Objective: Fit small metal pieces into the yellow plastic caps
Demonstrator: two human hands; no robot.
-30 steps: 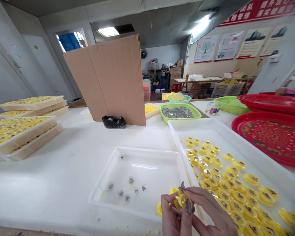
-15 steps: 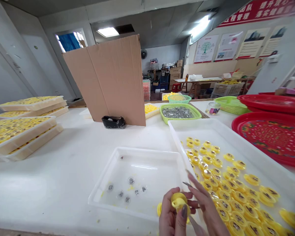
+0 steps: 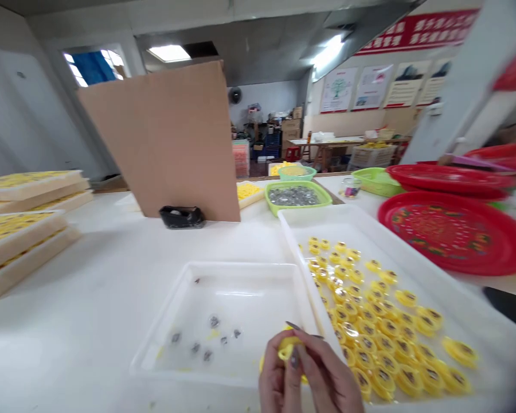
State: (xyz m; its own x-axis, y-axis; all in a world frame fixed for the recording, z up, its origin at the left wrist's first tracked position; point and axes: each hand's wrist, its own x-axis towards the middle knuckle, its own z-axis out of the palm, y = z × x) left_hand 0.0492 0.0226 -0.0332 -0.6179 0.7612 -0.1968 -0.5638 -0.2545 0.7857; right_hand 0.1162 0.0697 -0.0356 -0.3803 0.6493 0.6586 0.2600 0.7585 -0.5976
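A small round yellow plastic piece with a loop (image 3: 287, 349) is pinched in my left hand (image 3: 277, 378), whose thumb presses its near side. My right hand (image 3: 327, 373) closes around the same piece from the right, fingers bent over its top. Long dark nails show at the fingertips. Both hands are over the near right corner of a shallow white tray (image 3: 163, 321). Several clear discs with small dark pictures (image 3: 214, 321) lie in that tray, with yellow scraps. More yellow is partly hidden behind my hands.
A larger white tray (image 3: 290, 229) on the right holds many yellow pieces with pictures (image 3: 387, 327). Beyond are a green basket of clear parts (image 3: 296, 196), red round trays (image 3: 447, 229), a cardboard sheet (image 3: 163, 143) and a black tape dispenser (image 3: 181, 217). Filled trays (image 3: 21, 246) stand stacked left.
My right hand has moved in from beside the yellow piece and closed on it with the left. The view has turned right, shifting everything leftward.
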